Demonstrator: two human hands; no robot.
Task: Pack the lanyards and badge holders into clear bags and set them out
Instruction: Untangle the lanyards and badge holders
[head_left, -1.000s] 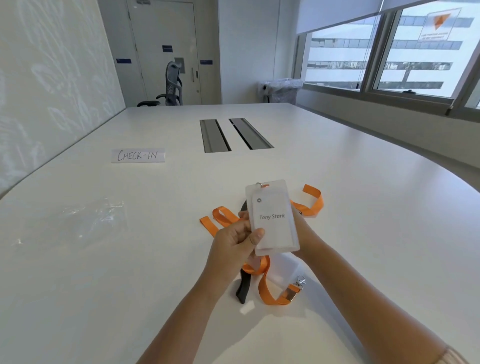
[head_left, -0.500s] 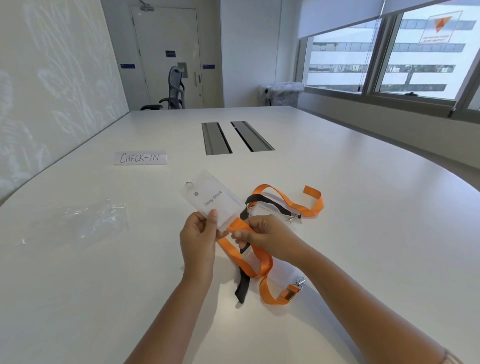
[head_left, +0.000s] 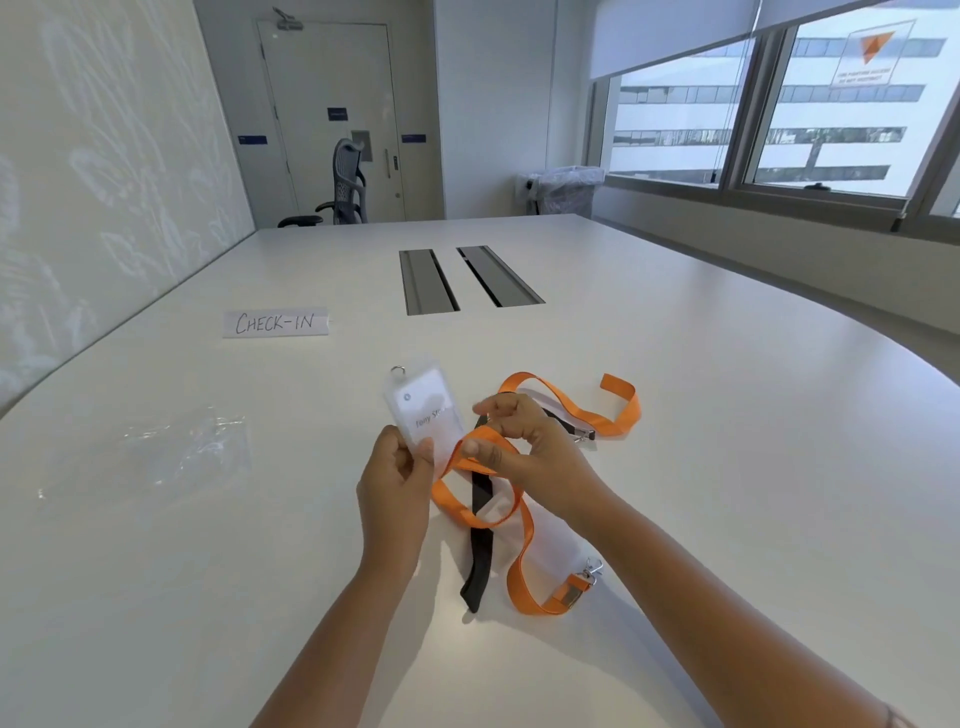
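My left hand (head_left: 397, 480) pinches the lower end of a clear badge holder (head_left: 422, 402) with a white name card inside and a metal ring at its top. Just to its right, my right hand (head_left: 519, 441) grips a fold of the orange lanyard (head_left: 524, 551), lifted off the white table (head_left: 727, 467). The lanyard's metal clip (head_left: 592, 569) lies near me on the right. A black lanyard (head_left: 480, 566) lies under the orange one, partly hidden. Crumpled clear bags (head_left: 171, 452) rest on the table to the left.
A paper sign reading CHECK-IN (head_left: 275, 322) lies at the far left of the table. Two grey cable slots (head_left: 467, 278) are set into the table's middle. An office chair (head_left: 343, 187) stands by the far door; a lined bin (head_left: 566, 189) sits under the window.
My left hand has carried the badge holder from in front of me to the left and tilted it. My right hand has come out from behind it and taken hold of the orange lanyard.
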